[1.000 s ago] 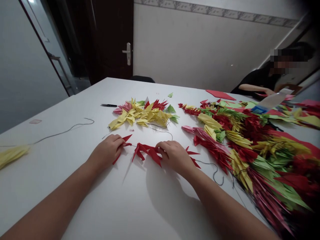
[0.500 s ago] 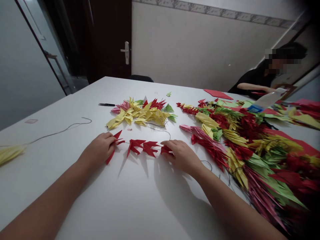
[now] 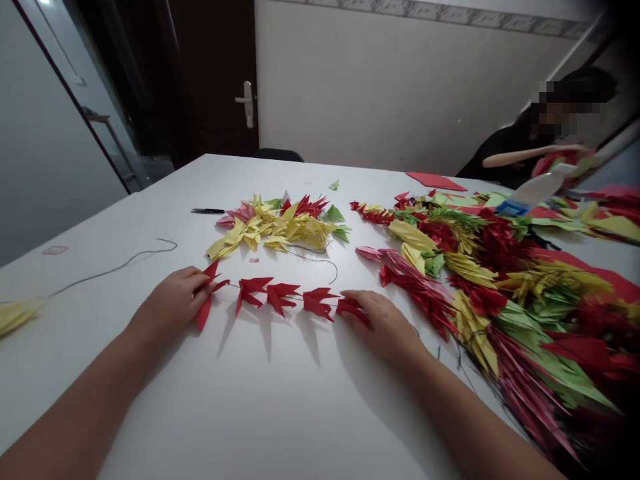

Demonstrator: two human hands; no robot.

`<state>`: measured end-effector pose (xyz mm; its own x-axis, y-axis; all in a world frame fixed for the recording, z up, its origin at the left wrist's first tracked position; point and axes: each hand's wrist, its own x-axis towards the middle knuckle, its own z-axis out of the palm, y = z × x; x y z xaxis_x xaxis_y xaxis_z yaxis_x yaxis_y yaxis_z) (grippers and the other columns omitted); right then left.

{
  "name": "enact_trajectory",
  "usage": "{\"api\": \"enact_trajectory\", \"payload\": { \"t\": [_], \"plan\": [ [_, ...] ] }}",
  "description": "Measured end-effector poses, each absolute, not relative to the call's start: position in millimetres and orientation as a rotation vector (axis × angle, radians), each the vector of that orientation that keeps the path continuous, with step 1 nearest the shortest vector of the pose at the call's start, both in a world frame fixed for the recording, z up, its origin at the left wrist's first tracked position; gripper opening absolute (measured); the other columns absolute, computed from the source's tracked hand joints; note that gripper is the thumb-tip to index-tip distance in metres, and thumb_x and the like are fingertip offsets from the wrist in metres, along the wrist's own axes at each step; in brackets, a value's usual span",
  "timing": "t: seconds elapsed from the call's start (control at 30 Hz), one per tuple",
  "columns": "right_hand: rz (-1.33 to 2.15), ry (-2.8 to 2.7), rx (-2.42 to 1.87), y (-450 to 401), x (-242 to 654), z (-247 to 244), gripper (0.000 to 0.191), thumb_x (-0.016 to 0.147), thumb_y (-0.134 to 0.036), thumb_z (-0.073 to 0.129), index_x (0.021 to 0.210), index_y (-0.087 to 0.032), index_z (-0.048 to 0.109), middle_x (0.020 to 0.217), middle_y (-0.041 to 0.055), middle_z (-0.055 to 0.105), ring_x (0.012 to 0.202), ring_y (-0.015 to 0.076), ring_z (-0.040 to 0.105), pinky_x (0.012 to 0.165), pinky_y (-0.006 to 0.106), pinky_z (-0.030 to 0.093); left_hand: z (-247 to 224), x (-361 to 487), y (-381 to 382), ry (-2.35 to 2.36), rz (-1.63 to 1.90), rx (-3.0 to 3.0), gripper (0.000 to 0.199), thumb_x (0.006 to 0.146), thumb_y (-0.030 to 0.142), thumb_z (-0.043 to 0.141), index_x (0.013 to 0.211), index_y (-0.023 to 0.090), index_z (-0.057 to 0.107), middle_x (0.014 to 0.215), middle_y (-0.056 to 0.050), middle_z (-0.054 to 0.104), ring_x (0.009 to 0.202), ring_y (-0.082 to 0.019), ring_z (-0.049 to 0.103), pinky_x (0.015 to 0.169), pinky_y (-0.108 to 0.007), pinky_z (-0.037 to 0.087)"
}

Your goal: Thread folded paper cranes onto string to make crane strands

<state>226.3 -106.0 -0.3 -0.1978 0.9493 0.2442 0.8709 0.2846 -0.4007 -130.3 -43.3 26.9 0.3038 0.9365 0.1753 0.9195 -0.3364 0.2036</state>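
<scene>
This looks like a plain indoor room set up for paper craft, perhaps in a home, though that is hard to be sure of. A dark wooden door (image 3: 215, 80) with a metal handle (image 3: 247, 103) and a papered wall (image 3: 350, 87) with a patterned border (image 3: 425, 8) surround a long white table (image 3: 280, 407) heaped with paper cranes (image 3: 270, 233).

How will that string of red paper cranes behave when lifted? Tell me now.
The string of red paper cranes will probably flop and swing, since only thin thread seems to link the cranes. Each crane likely feels light, and its sharp folded points may bend easily. It probably stays straight only while the left hand and right hand keep it stretched.
</scene>
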Motion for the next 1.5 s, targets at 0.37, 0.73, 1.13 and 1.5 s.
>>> {"api": "enact_trajectory", "payload": {
  "t": [0.37, 0.73, 1.13, 1.5],
  "plan": [
    [0.295, -1.864, -1.513, -94.0, 239.9, -11.3, 0.039, 0.082, -0.048, 0.048, 0.108, -0.021, 0.057, 0.117, 0.0073, 0.052, 0.111, 0.0214, 0.047, 0.095, 0.039, 0.038, 28.4, -120.9, -44.4, 2.027, 0.673, 2.348, 0.052, 0.085, 0.048, 0.029, 0.122, 0.014, 0.046, 0.120, -0.012, 0.047, 0.113, -0.026, 0.043, 0.098, -0.041, 0.034],
    [0.482, -1.301, -1.474, -87.0, 252.7, -13.4, 0.045, 0.083, -0.056, 0.040, 0.095, -0.017, 0.059, 0.104, 0.0089, 0.056, 0.099, 0.0213, 0.051, 0.088, 0.037, 0.040, 42.9, -122.3, -65.3, 2.000, 0.109, 2.170, 0.065, 0.084, 0.058, 0.024, 0.141, 0.027, 0.016, 0.107, -0.011, 0.060, 0.086, -0.027, 0.060, 0.066, -0.035, 0.046],
    [0.653, -1.132, -1.493, -82.6, 251.7, -15.2, 0.056, 0.072, -0.064, 0.046, 0.097, -0.015, 0.055, 0.102, 0.0099, 0.056, 0.094, 0.0222, 0.052, 0.085, 0.038, 0.039, 47.2, -91.7, -71.9, 2.164, 0.006, 2.197, 0.064, 0.086, 0.040, 0.022, 0.143, 0.018, 0.000, 0.081, -0.011, 0.065, 0.064, -0.026, 0.062, 0.051, -0.029, 0.038],
    [0.672, -1.084, -1.471, -76.2, 253.2, -20.7, 0.055, 0.069, -0.063, 0.048, 0.099, -0.016, 0.049, 0.100, 0.0082, 0.054, 0.093, 0.0199, 0.051, 0.085, 0.037, 0.040, 41.3, -48.5, -80.6, 1.993, -0.253, 2.281, 0.062, 0.083, 0.029, 0.024, 0.142, 0.018, 0.011, 0.086, -0.010, 0.065, 0.070, -0.026, 0.061, 0.052, -0.031, 0.037]
  ]
}}
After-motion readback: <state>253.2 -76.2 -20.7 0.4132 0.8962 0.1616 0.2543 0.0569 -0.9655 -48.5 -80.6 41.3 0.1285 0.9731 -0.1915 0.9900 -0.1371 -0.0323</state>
